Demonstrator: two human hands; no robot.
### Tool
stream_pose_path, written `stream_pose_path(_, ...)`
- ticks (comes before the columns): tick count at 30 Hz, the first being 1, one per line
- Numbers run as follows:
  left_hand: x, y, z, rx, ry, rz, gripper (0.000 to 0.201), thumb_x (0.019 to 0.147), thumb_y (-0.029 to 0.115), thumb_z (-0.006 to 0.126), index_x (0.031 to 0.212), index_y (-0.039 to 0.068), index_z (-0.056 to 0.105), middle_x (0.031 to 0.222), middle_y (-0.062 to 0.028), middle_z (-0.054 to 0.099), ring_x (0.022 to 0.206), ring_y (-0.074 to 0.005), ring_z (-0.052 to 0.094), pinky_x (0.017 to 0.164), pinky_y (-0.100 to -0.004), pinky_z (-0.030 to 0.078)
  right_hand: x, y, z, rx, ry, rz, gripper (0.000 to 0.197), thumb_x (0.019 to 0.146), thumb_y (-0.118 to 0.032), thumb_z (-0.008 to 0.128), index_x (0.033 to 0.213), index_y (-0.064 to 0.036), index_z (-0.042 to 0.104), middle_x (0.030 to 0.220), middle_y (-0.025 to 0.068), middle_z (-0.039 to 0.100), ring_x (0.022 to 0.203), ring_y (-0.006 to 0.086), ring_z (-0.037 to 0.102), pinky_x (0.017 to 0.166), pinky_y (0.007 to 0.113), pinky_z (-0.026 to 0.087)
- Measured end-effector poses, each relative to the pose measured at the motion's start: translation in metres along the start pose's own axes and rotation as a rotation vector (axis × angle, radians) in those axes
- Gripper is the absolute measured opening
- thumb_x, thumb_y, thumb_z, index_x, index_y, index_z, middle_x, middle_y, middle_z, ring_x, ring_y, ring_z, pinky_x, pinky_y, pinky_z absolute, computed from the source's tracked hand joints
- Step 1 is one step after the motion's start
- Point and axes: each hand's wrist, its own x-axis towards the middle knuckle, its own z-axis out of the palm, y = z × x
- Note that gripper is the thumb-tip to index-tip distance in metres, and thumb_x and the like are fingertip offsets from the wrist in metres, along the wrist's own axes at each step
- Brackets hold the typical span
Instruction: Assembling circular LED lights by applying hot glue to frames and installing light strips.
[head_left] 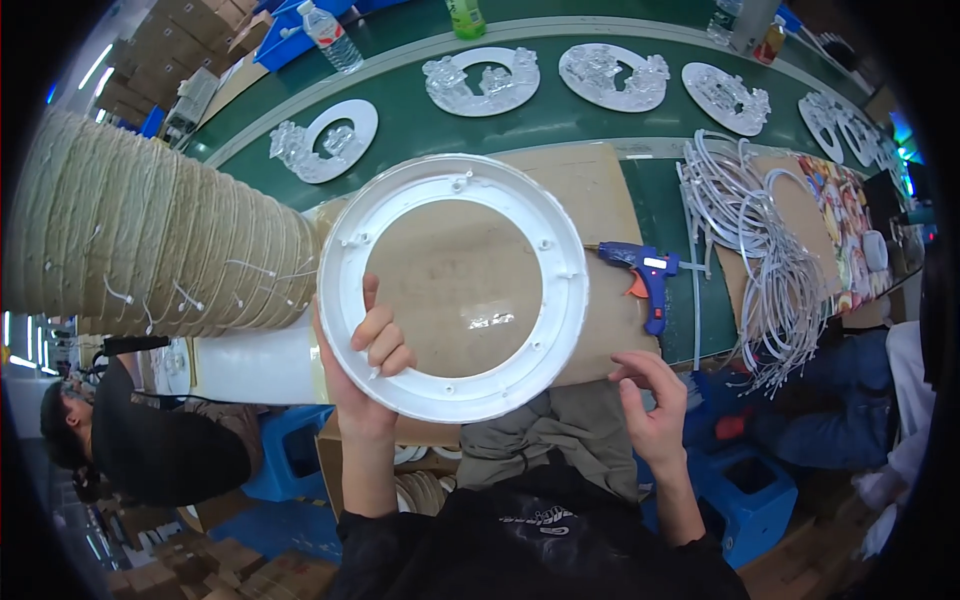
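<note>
My left hand grips the lower left rim of a large white plastic ring, holding it up over a brown cardboard sheet on the table. My fingers curl through the ring's opening. My right hand hovers at the table's near edge, below right of the ring, fingers apart and holding nothing. A blue hot glue gun lies on the table's green surface to the right of the ring, close to my right hand.
A tall stack of nested rings lies on its side at left. White wire bundles lie at right. White rings with clear figures sit on the green conveyor belt. Bottles stand at the back. A person sits lower left.
</note>
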Motion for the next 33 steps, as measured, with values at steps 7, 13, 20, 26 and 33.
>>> stream_pose_path(7, 0.0007, -0.0007, -0.0056, -0.011, -0.018, 0.002, 0.059, 0.102, 0.052, 0.035, 0.137, 0.004, 0.043, 0.067, 0.0017, 0.038, 0.050, -0.0073, 0.030, 0.048, -0.0245, 0.030, -0.0001, 0.0020, 0.0021, 0.011, -0.026, -0.008, 0.026, 0.085, 0.002, 0.055, 0.109, 0.0041, 0.064, 0.105, 0.0136, 0.064, 0.085, 0.0181, 0.066, 0.075, 0.028, 0.053)
stream_pose_path(13, 0.0000, 0.0005, -0.0077, -0.019, -0.008, 0.006, 0.059, 0.102, 0.052, 0.035, 0.137, 0.004, 0.043, 0.066, 0.0017, 0.038, 0.050, -0.0073, 0.029, 0.047, -0.0242, 0.029, 0.0007, 0.0016, 0.0051, 0.006, -0.042, -0.006, 0.026, 0.084, 0.002, 0.055, 0.109, 0.0040, 0.064, 0.105, 0.0138, 0.064, 0.084, 0.0184, 0.066, 0.074, 0.028, 0.053)
stream_pose_path(20, 0.0016, 0.0013, -0.0066, -0.022, -0.017, 0.001, 0.059, 0.102, 0.052, 0.035, 0.137, 0.004, 0.043, 0.066, 0.0016, 0.038, 0.050, -0.0072, 0.028, 0.047, -0.0242, 0.028, 0.0035, 0.0005, 0.0078, -0.002, -0.056, -0.014, 0.026, 0.084, 0.002, 0.055, 0.108, 0.0037, 0.064, 0.104, 0.0138, 0.064, 0.083, 0.0185, 0.066, 0.073, 0.028, 0.053)
stream_pose_path(26, 0.0005, 0.0002, -0.0065, -0.023, -0.012, 0.014, 0.059, 0.103, 0.051, 0.036, 0.137, 0.003, 0.042, 0.066, 0.0013, 0.039, 0.050, -0.0072, 0.030, 0.047, -0.0246, 0.029, 0.0033, 0.0000, 0.0085, -0.001, -0.058, -0.018, 0.026, 0.084, 0.002, 0.056, 0.108, 0.0038, 0.064, 0.103, 0.0135, 0.065, 0.083, 0.0185, 0.066, 0.072, 0.028, 0.053)
stream_pose_path(33, -0.0025, -0.0019, -0.0108, -0.033, -0.020, 0.017, 0.059, 0.103, 0.050, 0.036, 0.139, 0.003, 0.042, 0.067, 0.0010, 0.038, 0.050, -0.0074, 0.030, 0.048, -0.0250, 0.029, -0.0009, 0.0031, 0.0095, -0.003, -0.065, -0.009, 0.026, 0.084, 0.002, 0.056, 0.108, 0.0036, 0.064, 0.102, 0.0134, 0.065, 0.083, 0.0186, 0.067, 0.072, 0.028, 0.053)
